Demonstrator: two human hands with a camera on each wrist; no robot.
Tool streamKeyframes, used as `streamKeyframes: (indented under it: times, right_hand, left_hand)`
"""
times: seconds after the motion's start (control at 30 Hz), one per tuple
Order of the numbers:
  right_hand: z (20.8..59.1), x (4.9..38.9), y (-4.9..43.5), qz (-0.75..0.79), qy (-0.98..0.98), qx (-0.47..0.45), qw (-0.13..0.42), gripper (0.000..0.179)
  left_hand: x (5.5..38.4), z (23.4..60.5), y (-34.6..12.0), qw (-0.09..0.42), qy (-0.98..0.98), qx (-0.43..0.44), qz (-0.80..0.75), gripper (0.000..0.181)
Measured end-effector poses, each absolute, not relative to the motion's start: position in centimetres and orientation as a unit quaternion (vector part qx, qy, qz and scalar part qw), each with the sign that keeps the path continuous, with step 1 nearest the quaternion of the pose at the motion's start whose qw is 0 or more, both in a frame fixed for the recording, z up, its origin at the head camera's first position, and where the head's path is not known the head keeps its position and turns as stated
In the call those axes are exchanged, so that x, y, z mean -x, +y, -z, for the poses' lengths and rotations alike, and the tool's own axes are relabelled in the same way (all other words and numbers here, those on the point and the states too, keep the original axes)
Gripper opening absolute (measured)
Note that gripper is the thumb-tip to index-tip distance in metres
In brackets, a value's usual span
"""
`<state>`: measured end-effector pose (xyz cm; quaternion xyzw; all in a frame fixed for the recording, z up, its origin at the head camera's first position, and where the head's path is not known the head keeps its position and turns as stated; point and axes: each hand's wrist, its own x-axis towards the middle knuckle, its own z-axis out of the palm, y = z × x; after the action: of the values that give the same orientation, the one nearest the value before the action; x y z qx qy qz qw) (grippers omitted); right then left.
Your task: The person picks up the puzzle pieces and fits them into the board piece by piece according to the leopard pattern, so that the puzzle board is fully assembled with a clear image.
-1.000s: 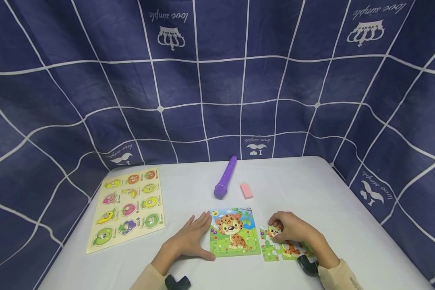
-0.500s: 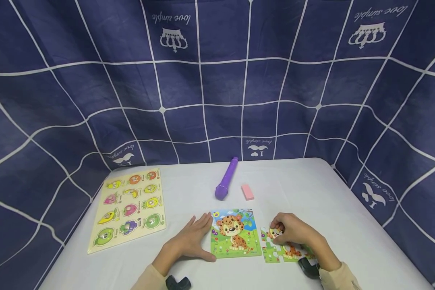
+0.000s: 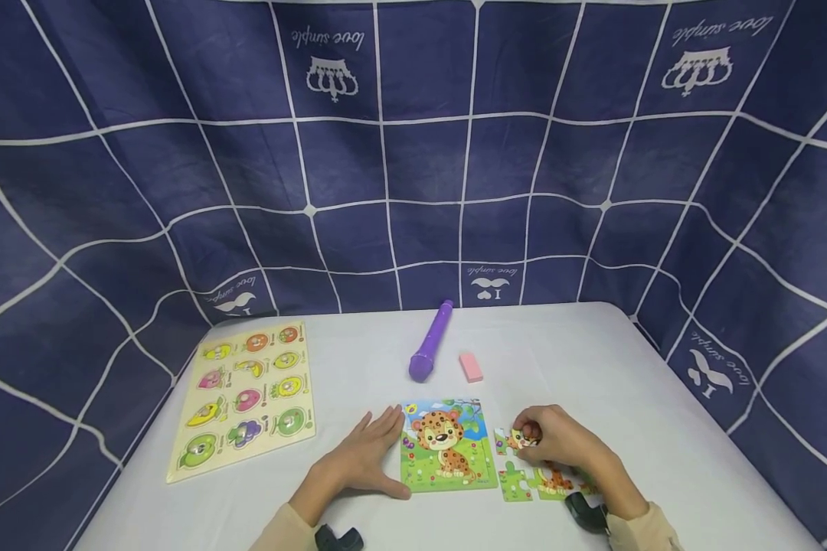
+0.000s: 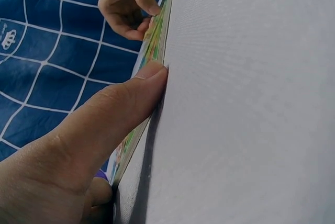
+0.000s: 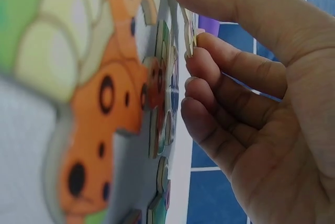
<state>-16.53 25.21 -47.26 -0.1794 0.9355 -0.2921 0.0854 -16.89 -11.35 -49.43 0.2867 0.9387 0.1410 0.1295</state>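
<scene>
A square picture puzzle point(image 3: 446, 451) showing a spotted leopard cub lies at the front middle of the table. My left hand point(image 3: 361, 453) rests along its left side, fingers spread; in the left wrist view the thumb point(image 4: 120, 96) lies against the board's edge. Right of that board, my right hand point(image 3: 558, 438) pinches a puzzle piece point(image 3: 520, 439) with part of the cub's face on it. The piece shows almost edge-on between thumb and fingers in the right wrist view point(image 5: 189, 30). Below are a green corner piece point(image 3: 515, 485) and a piece with the cub's body point(image 3: 554, 477); the hand partly hides others.
A wooden fruit peg board point(image 3: 244, 398) lies at the left of the white table. Behind the cub puzzle are a purple toy microphone point(image 3: 430, 343) and a pink eraser-like block point(image 3: 471, 367). A blue checked curtain point(image 3: 413, 168) encloses the back and sides.
The right hand has moved the pinched puzzle piece slightly up and away from the green corner piece, and a gap shows between them. The left hand stays in place.
</scene>
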Motion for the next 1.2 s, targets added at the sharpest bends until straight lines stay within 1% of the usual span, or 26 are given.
streamKeyframes:
  times: [0.17, 0.57, 0.87, 1.07, 1.2]
  right_hand:
    - [47.4, 16.5, 25.4, 0.300, 0.932, 0.184, 0.084, 0.027]
    - [47.4, 16.7, 25.5, 0.302, 0.933, 0.186, 0.062, 0.028]
    - [48.0, 15.9, 25.2, 0.328, 0.920, 0.197, 0.087, 0.029]
    - [48.2, 15.8, 25.3, 0.336, 0.916, 0.196, 0.097, 0.028]
    - [47.8, 16.5, 25.3, 0.327, 0.921, 0.198, 0.076, 0.030]
  left_hand:
    - [17.0, 49.5, -11.3, 0.133, 0.937, -0.288, -0.143, 0.130]
    - [17.4, 48.9, -11.2, 0.130, 0.937, -0.292, -0.142, 0.128]
    - [16.0, 49.8, -11.5, 0.118, 0.936, -0.298, -0.144, 0.128]
    - [15.6, 49.9, -11.5, 0.125, 0.934, -0.299, -0.150, 0.128]
    - [16.4, 49.4, -11.4, 0.113, 0.935, -0.304, -0.147, 0.126]
